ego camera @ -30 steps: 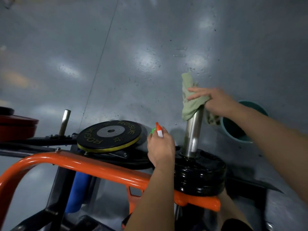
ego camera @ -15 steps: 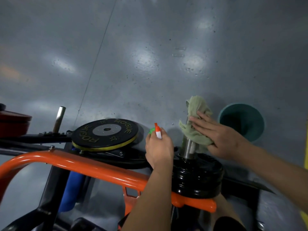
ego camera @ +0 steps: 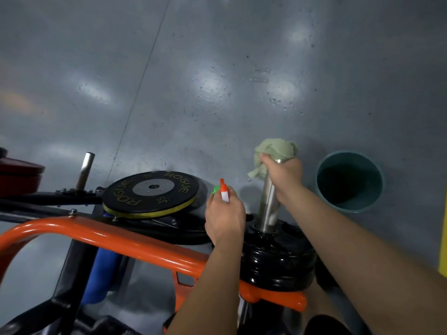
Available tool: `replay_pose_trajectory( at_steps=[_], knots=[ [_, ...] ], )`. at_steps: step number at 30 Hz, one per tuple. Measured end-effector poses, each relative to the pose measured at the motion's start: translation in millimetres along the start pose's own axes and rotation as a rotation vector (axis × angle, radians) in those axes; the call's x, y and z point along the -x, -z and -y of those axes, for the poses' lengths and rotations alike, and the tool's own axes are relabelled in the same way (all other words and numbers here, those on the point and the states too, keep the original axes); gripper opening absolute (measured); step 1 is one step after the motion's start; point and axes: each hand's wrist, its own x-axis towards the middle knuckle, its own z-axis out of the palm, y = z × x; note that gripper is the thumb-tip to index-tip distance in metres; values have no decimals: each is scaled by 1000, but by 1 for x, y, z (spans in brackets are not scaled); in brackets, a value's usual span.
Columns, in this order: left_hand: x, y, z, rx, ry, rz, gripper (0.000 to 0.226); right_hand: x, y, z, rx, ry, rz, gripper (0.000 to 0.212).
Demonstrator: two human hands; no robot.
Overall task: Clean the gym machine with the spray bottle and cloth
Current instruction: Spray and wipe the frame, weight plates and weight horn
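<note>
1. Right hand [ego camera: 286,176]: fingers curled tight round a crumpled pale green cloth [ego camera: 273,151] and the top of a shiny upright steel post [ego camera: 268,204]. It is clamped on both. The cloth is bunched over the post's tip and hangs down its left side.
2. The steel post rises from the centre hole of a stack of glossy black weight plates [ego camera: 278,259]. The stack sits on the orange tubular machine frame [ego camera: 96,234].
3. Left hand [ego camera: 225,213]: closed round a spray bottle [ego camera: 224,192]. Only the orange-and-white nozzle and a bright green bit show above the fingers; the bottle body is hidden behind the hand. Cannot tell whether the trigger is pressed.
4. The nozzle sits just left of the post, not touching it.
5. The left hand is above the orange frame, between the black stack and a flat black ROGUE bumper plate with a yellow edge band [ego camera: 152,192].
6. The bumper plate lies flat on black machine arms, with a grey metal hub and "35" printed on it.
7. Far left: a thinner bare steel peg [ego camera: 85,170], slightly tilted. Near it is a dark red plate [ego camera: 19,175], cut off by the edge.
8. Blue padded roller [ego camera: 99,274]: under the orange frame, partly hidden.
9. Round teal bucket [ego camera: 349,182]: on the grey speckled floor [ego camera: 217,81], right of the right hand and apart from the machine. Its inside is dark, contents cannot tell.
10. Yellow strip [ego camera: 443,238]: at the right edge, too cropped to identify.
</note>
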Motion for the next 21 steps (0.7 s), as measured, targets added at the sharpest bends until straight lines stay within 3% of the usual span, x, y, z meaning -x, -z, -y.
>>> replay_pose_trajectory(
  at_steps=[2, 7, 10, 12, 14, 16, 21],
  knots=[
    [-1, -1, -1, -7, 2, 5, 40, -9, 4, 4, -53, -15, -22, 29],
    [-1, 1, -3, -9, 17, 7, 39, -5, 27, 5, 56, 14, 170, 49],
    [1, 2, -3, 0, 17, 9, 40, 1, 35, 11, -76, -26, 55, 61],
    [2, 2, -4, 7, 15, 10, 40, 0, 40, 20, -59, -37, -15, 47],
    [2, 2, -4, 12, 9, 13, 40, -4, 45, 30, 23, 23, -9, 28],
    [2, 2, -4, 18, 6, 20, 39, -8, 49, 32, 79, 107, 29, 25],
    [1, 4, -5, 42, 11, -4, 43, 25, 63, -12, 639, 311, 261, 44]
  ],
)
